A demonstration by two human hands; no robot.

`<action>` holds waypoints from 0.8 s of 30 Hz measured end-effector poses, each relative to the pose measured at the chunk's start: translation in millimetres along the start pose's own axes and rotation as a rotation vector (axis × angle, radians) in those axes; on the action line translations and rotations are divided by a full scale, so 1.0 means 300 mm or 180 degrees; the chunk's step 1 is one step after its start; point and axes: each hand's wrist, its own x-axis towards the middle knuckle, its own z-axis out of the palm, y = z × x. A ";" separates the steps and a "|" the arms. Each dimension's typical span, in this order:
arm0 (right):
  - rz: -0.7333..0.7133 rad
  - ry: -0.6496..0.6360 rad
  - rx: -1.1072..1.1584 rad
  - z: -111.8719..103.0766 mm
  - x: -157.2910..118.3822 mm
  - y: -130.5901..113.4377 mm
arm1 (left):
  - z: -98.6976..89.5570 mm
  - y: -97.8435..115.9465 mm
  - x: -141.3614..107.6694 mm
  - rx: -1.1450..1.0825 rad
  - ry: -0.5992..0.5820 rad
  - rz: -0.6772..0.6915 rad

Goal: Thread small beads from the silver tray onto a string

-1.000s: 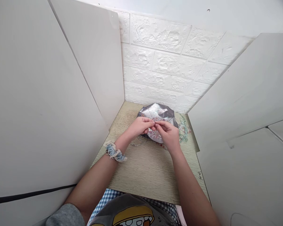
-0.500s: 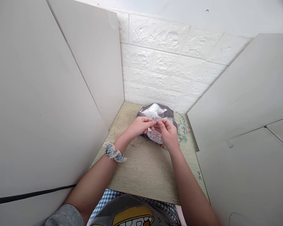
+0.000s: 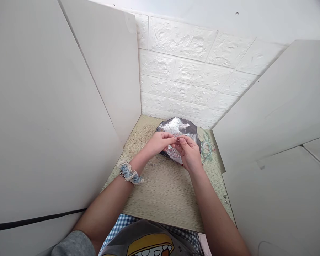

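Note:
My left hand (image 3: 163, 141) and my right hand (image 3: 188, 149) meet fingertip to fingertip above a silvery bag (image 3: 176, 125). Both are closed in a pinch, and whatever sits between the fingertips is too small to make out. Under the hands, many small pink and white beads (image 3: 174, 153) lie in the opened bag. Strings of pale green beads (image 3: 206, 145) rest on the table just right of it. A thin strand of pale beads (image 3: 156, 161) lies at the bag's front left, partly below my left hand.
The wooden table (image 3: 165, 195) is narrow, with white panels (image 3: 106, 64) on the left and a white panel (image 3: 272, 106) on the right. A white brick-patterned wall (image 3: 186, 71) closes the back. Two small shiny bits (image 3: 225, 199) sit at the right edge.
My right hand has turned slightly, its fingertips still against those of my left hand. The bag and the bead strings stay where they were.

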 end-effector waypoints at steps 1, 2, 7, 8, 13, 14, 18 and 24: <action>0.0007 -0.0008 0.0026 0.000 0.000 0.000 | 0.000 0.001 -0.001 0.0004 -0.0004 0.0006; 0.0011 -0.0013 0.0051 0.000 -0.001 0.000 | 0.000 0.001 -0.001 0.0012 -0.0003 0.0015; 0.0036 0.0005 0.0070 0.002 -0.001 -0.001 | -0.001 -0.002 -0.001 -0.0013 -0.0008 0.0070; 0.0036 0.0018 0.0056 0.003 -0.001 -0.001 | -0.001 -0.003 -0.001 -0.0031 -0.0013 0.0079; 0.0029 0.0072 0.0010 0.004 0.000 0.000 | -0.001 -0.003 0.001 -0.0056 -0.0011 0.0078; 0.0021 0.0068 0.0020 0.004 0.000 0.001 | -0.001 -0.004 0.001 -0.0054 -0.0007 0.0075; -0.0031 0.0043 -0.0010 0.002 -0.002 0.003 | 0.000 -0.002 0.000 -0.0045 0.0013 0.0052; -0.0175 0.0014 -0.0289 -0.003 0.000 0.010 | 0.000 0.000 0.001 -0.0036 0.0051 -0.0020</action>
